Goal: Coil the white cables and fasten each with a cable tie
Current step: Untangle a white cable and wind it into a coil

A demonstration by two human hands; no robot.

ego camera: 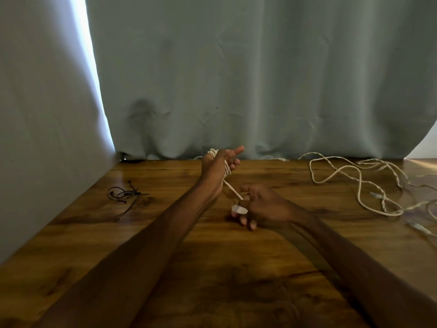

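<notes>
- Above the table (212, 268), left hand (218, 162), fingers loose, wore the coiled white cable (227, 170).
- Right hand (262, 204) pinched its plug (239, 210); winding looked nearly done.
- Next: fetch a cable tie (123, 193).

We stretch both bare arms forward, our left forearm (165, 228) slanting in from the lower left and our right forearm (343, 247) from the lower right. Our left hand (216, 166) is raised, index finger straight, the other fingers loosely bent, with the white cable (233, 190) wound round its palm. Our right hand (264, 204) sits lower and nearer, back upward, pinching the cable's end.
</notes>
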